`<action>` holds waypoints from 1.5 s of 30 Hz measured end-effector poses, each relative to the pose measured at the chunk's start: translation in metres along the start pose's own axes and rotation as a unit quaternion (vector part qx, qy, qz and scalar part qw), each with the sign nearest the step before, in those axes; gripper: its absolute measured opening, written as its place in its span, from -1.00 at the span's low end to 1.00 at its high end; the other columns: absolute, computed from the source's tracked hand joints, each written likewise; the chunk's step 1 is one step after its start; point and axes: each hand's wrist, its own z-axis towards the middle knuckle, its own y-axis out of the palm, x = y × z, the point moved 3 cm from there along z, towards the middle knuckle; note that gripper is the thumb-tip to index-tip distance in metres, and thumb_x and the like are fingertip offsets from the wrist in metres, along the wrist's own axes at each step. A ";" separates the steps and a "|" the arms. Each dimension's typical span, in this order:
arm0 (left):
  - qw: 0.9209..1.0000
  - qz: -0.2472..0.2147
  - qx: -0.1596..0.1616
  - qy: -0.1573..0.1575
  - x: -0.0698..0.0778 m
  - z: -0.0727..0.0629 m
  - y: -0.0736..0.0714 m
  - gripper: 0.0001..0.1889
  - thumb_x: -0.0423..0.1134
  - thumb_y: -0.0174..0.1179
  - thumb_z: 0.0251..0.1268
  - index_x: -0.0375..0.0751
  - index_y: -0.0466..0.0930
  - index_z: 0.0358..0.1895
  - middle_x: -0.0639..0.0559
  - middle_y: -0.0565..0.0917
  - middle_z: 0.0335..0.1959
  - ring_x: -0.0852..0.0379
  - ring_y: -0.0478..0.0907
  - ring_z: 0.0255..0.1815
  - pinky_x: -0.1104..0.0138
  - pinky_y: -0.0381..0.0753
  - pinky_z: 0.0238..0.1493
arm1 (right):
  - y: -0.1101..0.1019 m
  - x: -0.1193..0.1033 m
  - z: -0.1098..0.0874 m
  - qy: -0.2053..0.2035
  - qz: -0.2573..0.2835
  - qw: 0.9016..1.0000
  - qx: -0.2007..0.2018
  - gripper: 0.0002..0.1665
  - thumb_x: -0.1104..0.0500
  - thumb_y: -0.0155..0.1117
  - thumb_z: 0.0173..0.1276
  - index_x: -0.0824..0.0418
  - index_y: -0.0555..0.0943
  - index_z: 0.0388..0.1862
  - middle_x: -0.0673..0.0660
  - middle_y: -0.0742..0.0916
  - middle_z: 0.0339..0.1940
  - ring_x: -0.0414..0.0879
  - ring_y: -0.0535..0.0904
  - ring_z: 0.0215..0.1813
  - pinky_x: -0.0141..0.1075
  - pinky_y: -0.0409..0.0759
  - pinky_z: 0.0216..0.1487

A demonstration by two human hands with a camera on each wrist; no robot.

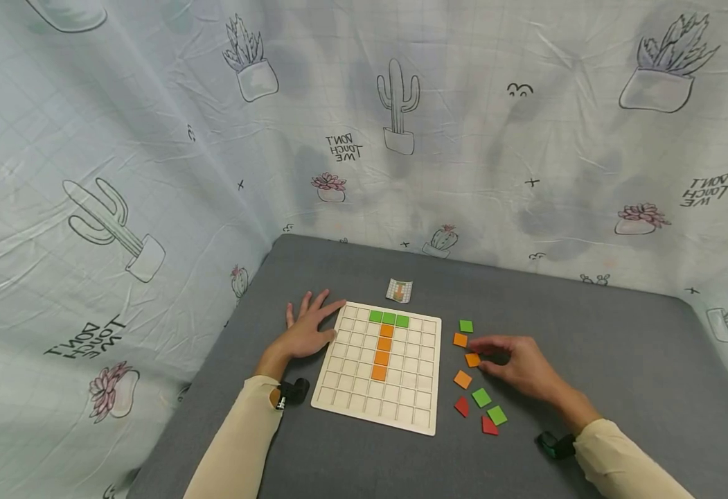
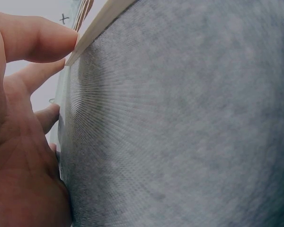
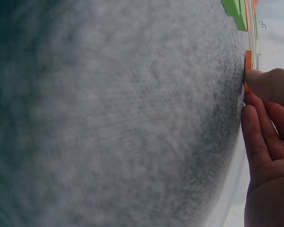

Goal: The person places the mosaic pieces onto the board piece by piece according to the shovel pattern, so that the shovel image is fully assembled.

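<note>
A pale wooden grid board (image 1: 352,396) lies on the grey table, with three green square tiles (image 1: 389,318) in a row and several orange ones (image 1: 382,358) running down from them. My left hand (image 1: 304,336) rests at the board's left side, fingers spread; its thumb (image 2: 61,40) and index fingertip touch the edge. To the right of the board, my right hand (image 1: 519,364) pinches a loose orange square tile (image 1: 472,360) between thumb and index finger, low at the tabletop. The right thumb (image 3: 262,80) covers part of this orange tile (image 3: 248,60).
Near the right hand lie more orange tiles (image 1: 462,379), a green tile (image 1: 466,326) and two further green ones (image 1: 481,397). Two red pieces (image 1: 490,425) sit closer to me. Behind the board is a small printed card (image 1: 399,290). A patterned curtain (image 1: 463,138) borders the table (image 1: 588,346).
</note>
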 end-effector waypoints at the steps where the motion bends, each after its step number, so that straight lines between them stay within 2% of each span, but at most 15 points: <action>1: 1.000 -0.002 0.001 0.002 0.000 0.000 0.000 -0.29 -0.25 0.13 0.59 0.03 0.28 0.76 -0.23 -0.11 0.86 -0.41 -0.47 0.85 -0.44 -0.71 0.60 | 0.000 0.000 0.000 -0.002 -0.002 1.000 0.002 -0.51 0.34 0.67 0.27 0.08 0.84 0.18 -0.05 0.90 0.06 -0.17 0.85 0.07 -0.17 0.82 0.09; 9: 1.000 -0.004 0.004 0.001 0.000 0.000 0.001 -0.29 -0.24 0.13 0.56 0.00 0.30 0.75 -0.25 -0.09 0.86 -0.42 -0.45 0.85 -0.44 -0.70 0.60 | -0.003 -0.004 -0.007 -0.011 -0.012 0.999 0.037 -0.53 0.35 0.69 0.23 0.09 0.86 0.13 -0.04 0.92 0.00 -0.19 0.85 0.04 -0.18 0.83 0.05; 16: 1.000 0.008 0.001 -0.003 -0.002 0.000 0.002 -0.28 -0.22 0.12 0.58 0.04 0.28 0.76 -0.22 -0.10 0.87 -0.39 -0.46 0.85 -0.44 -0.69 0.61 | -0.009 -0.022 -0.012 0.015 -0.020 0.997 0.078 -0.52 0.40 0.69 0.21 0.12 0.85 0.11 -0.01 0.91 -0.01 -0.21 0.83 0.02 -0.06 0.85 0.05; 18: 1.000 0.007 0.001 -0.002 -0.002 0.000 0.001 -0.29 -0.23 0.13 0.58 0.04 0.29 0.76 -0.23 -0.09 0.86 -0.40 -0.45 0.85 -0.45 -0.68 0.61 | -0.010 -0.029 -0.014 0.018 -0.011 0.996 0.091 -0.50 0.41 0.69 0.20 0.15 0.85 0.12 0.00 0.91 -0.01 -0.22 0.83 0.02 -0.11 0.85 0.06; 22: 1.000 0.005 0.005 0.000 0.000 0.000 0.001 -0.29 -0.24 0.15 0.56 0.02 0.31 0.74 -0.25 -0.07 0.86 -0.42 -0.43 0.85 -0.47 -0.66 0.60 | -0.008 -0.042 -0.018 0.012 0.034 0.992 0.120 -0.49 0.43 0.68 0.19 0.20 0.84 0.14 0.05 0.92 -0.02 -0.23 0.84 0.00 -0.41 0.78 0.08; 25: 1.000 0.004 0.007 0.001 0.000 0.000 0.000 -0.29 -0.24 0.16 0.56 0.02 0.32 0.74 -0.25 -0.06 0.86 -0.43 -0.43 0.85 -0.47 -0.66 0.60 | -0.004 -0.050 -0.020 0.003 0.069 0.988 0.137 -0.50 0.44 0.68 0.20 0.23 0.83 0.14 0.11 0.91 -0.02 -0.23 0.84 0.01 -0.56 0.71 0.10; 28: 1.000 0.003 0.006 0.002 0.000 0.000 0.000 -0.29 -0.24 0.15 0.57 0.02 0.31 0.74 -0.26 -0.08 0.86 -0.43 -0.43 0.85 -0.47 -0.67 0.60 | 0.002 -0.057 -0.023 0.003 0.093 0.984 0.150 -0.51 0.44 0.67 0.22 0.26 0.82 0.14 0.12 0.91 -0.01 -0.22 0.84 0.01 -0.57 0.70 0.10; 36: 1.000 -0.001 0.006 0.007 0.000 0.000 0.000 -0.30 -0.25 0.14 0.58 0.01 0.31 0.75 -0.27 -0.08 0.85 -0.44 -0.44 0.84 -0.47 -0.69 0.59 | 0.017 -0.070 -0.025 0.034 0.108 0.979 0.172 -0.55 0.40 0.66 0.26 0.24 0.83 0.13 0.06 0.91 -0.03 -0.16 0.84 -0.01 -0.57 0.69 0.11; 45: 1.000 0.001 0.001 -0.001 0.000 0.000 0.000 -0.29 -0.23 0.13 0.59 0.04 0.28 0.76 -0.24 -0.10 0.86 -0.41 -0.46 0.85 -0.45 -0.69 0.61 | 0.030 -0.078 -0.020 0.035 0.120 0.973 0.194 -0.55 0.41 0.68 0.23 0.16 0.85 0.09 0.07 0.92 -0.04 -0.15 0.85 -0.03 -0.61 0.66 0.12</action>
